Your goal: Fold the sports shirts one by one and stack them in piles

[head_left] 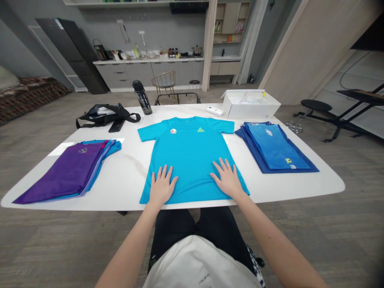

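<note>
A turquoise T-shirt [189, 156] lies spread flat, front up, on the white table [129, 188], its collar away from me and its hem along the near edge. My left hand [162, 185] rests on the shirt's lower left, fingers spread. On the lower right part lies my right hand [227, 178], also flat with fingers apart. Neither hand grips the cloth. Left of the shirt is a stack of folded shirts with a purple one [69, 172] on top. To the right, a blue folded shirt [277, 146] tops another stack.
A black bag [103, 114], a phone [117, 126] and a dark bottle [142, 98] stand or lie at the table's far left. A white box [250, 105] and a small white device [215, 111] are at the far right. Chairs stand beyond the far edge.
</note>
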Demonstrator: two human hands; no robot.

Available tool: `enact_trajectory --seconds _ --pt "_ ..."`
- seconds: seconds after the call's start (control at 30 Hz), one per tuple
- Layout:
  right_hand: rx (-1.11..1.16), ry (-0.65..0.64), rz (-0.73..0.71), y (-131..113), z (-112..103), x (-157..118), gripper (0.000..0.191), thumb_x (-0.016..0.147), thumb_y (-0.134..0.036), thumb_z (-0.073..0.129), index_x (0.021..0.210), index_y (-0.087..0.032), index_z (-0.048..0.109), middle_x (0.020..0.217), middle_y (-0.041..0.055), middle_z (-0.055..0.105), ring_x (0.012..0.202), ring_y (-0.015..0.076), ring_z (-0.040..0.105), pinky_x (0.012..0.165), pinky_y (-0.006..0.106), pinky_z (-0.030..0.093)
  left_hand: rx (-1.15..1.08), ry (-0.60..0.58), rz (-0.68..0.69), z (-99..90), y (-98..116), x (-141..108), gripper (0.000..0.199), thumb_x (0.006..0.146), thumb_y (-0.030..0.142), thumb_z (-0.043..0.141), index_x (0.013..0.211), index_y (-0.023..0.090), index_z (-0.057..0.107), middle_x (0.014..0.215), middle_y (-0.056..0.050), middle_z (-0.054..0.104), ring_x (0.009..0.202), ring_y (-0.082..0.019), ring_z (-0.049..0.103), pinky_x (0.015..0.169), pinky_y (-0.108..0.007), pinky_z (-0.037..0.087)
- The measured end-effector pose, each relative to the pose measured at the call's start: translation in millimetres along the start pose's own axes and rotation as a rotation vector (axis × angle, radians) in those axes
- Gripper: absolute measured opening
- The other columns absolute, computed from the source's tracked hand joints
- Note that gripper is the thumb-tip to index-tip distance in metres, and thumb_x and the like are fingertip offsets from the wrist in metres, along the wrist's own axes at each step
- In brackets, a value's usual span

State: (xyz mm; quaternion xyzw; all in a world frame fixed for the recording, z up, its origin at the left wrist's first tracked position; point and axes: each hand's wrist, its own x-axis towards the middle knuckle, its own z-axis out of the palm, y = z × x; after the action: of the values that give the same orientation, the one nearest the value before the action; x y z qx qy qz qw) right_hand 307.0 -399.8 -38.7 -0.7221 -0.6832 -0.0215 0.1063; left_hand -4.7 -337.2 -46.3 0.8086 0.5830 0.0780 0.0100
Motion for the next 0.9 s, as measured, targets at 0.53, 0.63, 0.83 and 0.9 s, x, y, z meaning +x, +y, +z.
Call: enact_trajectory --seconds 0.53,0.63,0.83,0.9 --pt "0.272 0.076 -0.033 30 -12 -70 0.036 0.100 -0.046 0.049 0.115 -0.024 0.073 0.115 0.0110 0.067 0.111 0.0286 0.061 0.099 0.045 0.047 -0.270 0.004 0.557 -12.6 47 -43 0.044 0.106 0.035 0.037 0.146 0.025 0.052 0.158 -0.005 0.044 0.146 -0.019 0.040 0.124 -0.044 0.030" --pt "0.330 0.083 -0.041 41 -20 -85 0.033 0.100 -0.044 0.050 0.106 -0.023 0.074 0.104 0.0098 0.068 0.102 0.0266 0.062 0.092 0.041 0.049 -0.291 -0.029 0.573 -9.3 62 -45 0.042 0.106 0.035 0.038 0.141 0.025 0.057 0.156 -0.004 0.046 0.145 -0.020 0.042 0.124 -0.045 0.030" --pt "0.341 0.040 -0.069 57 -37 -107 0.022 0.095 -0.032 0.056 0.107 -0.025 0.074 0.108 0.0068 0.071 0.104 0.0248 0.062 0.097 0.042 0.044 -0.260 -0.035 0.542 -8.7 73 -46 0.046 0.104 0.044 0.040 0.145 0.026 0.053 0.158 -0.004 0.043 0.148 -0.022 0.036 0.125 -0.048 0.025" --pt "0.344 0.051 -0.079 63 -38 -111 0.026 0.092 -0.025 0.055 0.111 -0.025 0.073 0.113 0.0071 0.070 0.109 0.0251 0.061 0.100 0.043 0.044 -0.279 -0.057 0.561 -10.7 70 -47 0.048 0.103 0.048 0.043 0.144 0.026 0.055 0.157 -0.004 0.044 0.148 -0.022 0.037 0.126 -0.048 0.024"
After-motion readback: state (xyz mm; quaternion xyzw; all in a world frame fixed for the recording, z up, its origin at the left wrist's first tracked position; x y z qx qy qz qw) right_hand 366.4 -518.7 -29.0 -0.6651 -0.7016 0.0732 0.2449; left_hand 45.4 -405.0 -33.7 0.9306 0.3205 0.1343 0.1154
